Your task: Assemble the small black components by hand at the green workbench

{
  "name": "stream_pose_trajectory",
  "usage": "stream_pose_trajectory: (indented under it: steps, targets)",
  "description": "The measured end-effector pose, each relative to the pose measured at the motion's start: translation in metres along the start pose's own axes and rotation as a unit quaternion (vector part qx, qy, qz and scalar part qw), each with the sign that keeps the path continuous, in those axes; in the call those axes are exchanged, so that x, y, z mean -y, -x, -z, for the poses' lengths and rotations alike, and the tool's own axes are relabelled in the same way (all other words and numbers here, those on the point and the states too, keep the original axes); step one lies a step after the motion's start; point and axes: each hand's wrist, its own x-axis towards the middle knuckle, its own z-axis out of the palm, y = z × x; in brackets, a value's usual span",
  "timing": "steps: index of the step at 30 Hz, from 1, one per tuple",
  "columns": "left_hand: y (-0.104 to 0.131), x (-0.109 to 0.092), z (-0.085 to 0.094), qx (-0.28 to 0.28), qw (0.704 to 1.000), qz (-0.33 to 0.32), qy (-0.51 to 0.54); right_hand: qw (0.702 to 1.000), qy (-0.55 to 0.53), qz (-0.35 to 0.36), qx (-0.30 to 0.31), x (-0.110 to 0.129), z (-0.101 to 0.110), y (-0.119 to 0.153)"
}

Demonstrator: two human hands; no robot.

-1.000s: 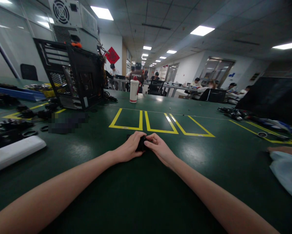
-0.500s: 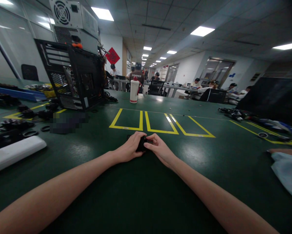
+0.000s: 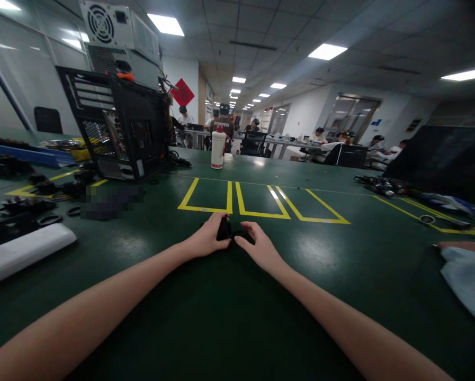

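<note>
Near the middle of the green table [image 3: 229, 296], my left hand [image 3: 210, 236] grips a small black object [image 3: 224, 228] between thumb and fingers. My right hand [image 3: 260, 246] is just right of it, thumb and fingers apart in a loose curve. A thin dark piece [image 3: 239, 233] shows between the two hands; whether the right fingertips touch it is hard to tell. Three yellow tape outlines [image 3: 261, 215] lie on the table just beyond my hands.
A black computer case [image 3: 132, 127] with metal units on top stands back left. A white bottle [image 3: 217, 151] stands behind the tape. Left lie a white long object [image 3: 26, 253] and black parts. Another person's sleeve [image 3: 467, 280] is at right, near assorted parts [image 3: 380, 186].
My right hand has opened and drawn slightly away from the black object. My left hand has shifted a little left with the object.
</note>
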Motion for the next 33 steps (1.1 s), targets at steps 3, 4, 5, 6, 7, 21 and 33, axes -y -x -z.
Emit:
stream_pose_trajectory:
  steps: [3,4,5,6,7,21,33]
  targets:
    - [-0.002,0.003,0.004,0.016,0.997,0.064,0.025,0.993,0.116,0.012,0.004,0.004,0.005,0.006]
    - [-0.002,0.004,0.005,0.015,0.996,0.079,0.031,0.990,0.138,0.015,0.013,0.005,0.006,0.008]
    - [-0.003,0.004,0.005,0.012,0.995,0.089,0.035,0.987,0.156,0.019,0.024,0.006,0.008,0.010]
    - [-0.003,0.004,0.005,0.008,0.995,0.094,0.039,0.985,0.171,0.024,0.032,0.006,0.009,0.011]
    - [-0.003,0.003,0.004,0.002,0.994,0.098,0.041,0.982,0.183,0.031,0.039,0.006,0.010,0.012]
    - [-0.003,0.009,-0.002,-0.015,0.997,0.071,0.015,0.975,0.202,0.044,0.078,0.007,0.003,0.003]
    - [0.044,-0.075,0.046,0.254,0.936,-0.080,-0.229,0.981,0.156,0.036,0.114,0.044,-0.009,0.062]
